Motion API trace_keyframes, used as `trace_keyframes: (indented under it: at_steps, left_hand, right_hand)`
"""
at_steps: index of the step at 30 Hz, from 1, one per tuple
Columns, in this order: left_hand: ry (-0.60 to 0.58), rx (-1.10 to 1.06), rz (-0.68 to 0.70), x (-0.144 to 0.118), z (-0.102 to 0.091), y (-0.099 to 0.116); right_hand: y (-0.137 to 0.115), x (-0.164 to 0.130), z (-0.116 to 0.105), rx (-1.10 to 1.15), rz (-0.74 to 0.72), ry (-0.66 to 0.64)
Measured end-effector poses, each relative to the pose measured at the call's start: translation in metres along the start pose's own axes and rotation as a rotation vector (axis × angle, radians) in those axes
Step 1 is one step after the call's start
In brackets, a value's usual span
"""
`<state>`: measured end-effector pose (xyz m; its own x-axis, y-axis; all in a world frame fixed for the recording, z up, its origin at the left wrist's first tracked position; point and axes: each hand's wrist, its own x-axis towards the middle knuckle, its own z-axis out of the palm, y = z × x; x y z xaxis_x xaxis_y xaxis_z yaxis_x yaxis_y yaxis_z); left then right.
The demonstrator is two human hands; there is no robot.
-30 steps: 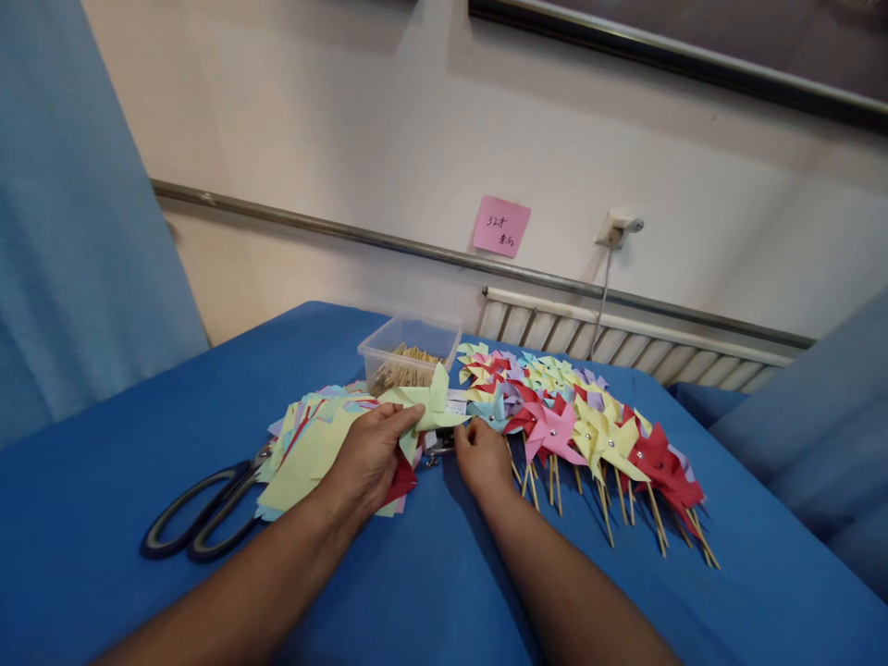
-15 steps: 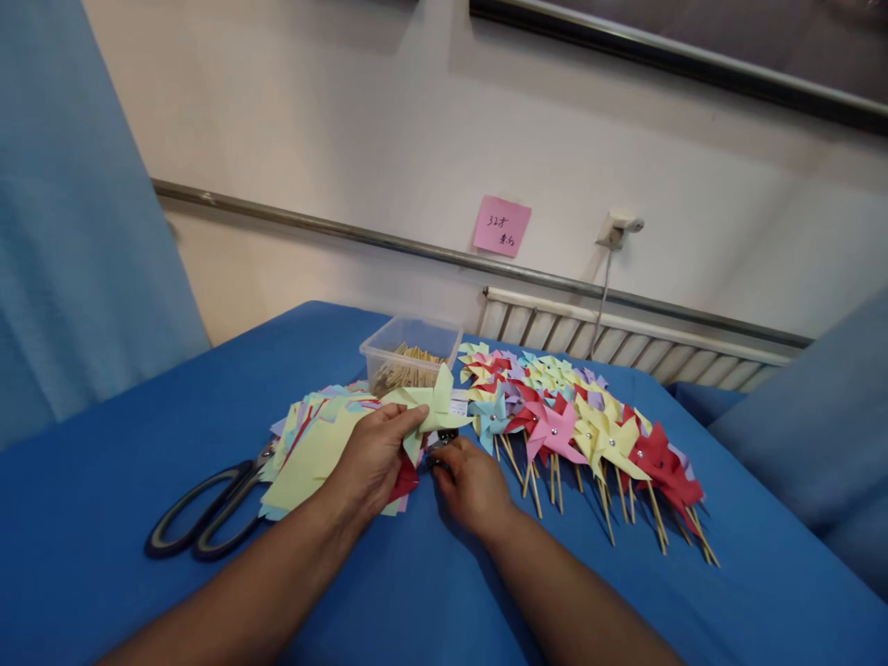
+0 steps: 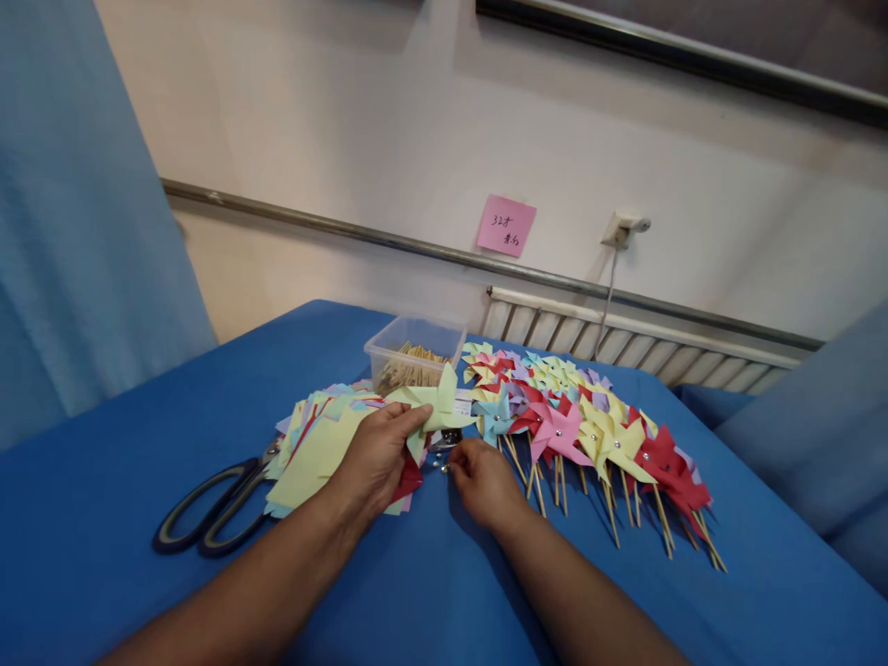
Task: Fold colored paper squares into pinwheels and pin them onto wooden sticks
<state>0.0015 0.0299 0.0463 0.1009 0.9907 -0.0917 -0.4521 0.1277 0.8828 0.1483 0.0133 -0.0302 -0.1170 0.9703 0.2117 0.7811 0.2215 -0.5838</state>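
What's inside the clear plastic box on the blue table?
Inside the box lies a heap of thin wooden sticks. The pale green folded paper in the left hand hides part of the box's lower front; anything beneath the sticks can't be seen.

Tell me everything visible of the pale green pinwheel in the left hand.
The pale green pinwheel looks like folded paper with pointed blades: one rises, one points right, one hangs down. No stick shows. The left hand grips it, thumb on the near side, hiding part of it. It is at the right end of the paper stack, nearer than the clear box; contact with the stack is unclear.
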Motion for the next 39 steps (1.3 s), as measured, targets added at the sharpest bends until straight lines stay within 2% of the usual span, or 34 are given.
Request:
trace_keyframes:
  at_steps: [7,11,19,39]
  left_hand:
    - [-0.017,0.011,-0.018,-0.001,0.0,-0.001]
    - [-0.026,0.017,-0.024,-0.002,0.001,-0.002]
    - [-0.026,0.02,-0.04,-0.001,0.0,-0.003]
    - [-0.029,0.022,-0.052,-0.002,0.001,-0.004]
  right_hand:
    - [-0.001,-0.001,0.0,-0.054,-0.057,-0.033]
    - [-0.004,-0.001,-0.003,-0.109,-0.031,-0.056]
    - [0.0,0.001,-0.008,-0.049,-0.027,-0.115]
    - [0.002,0.001,-0.012,-0.075,-0.011,-0.045]
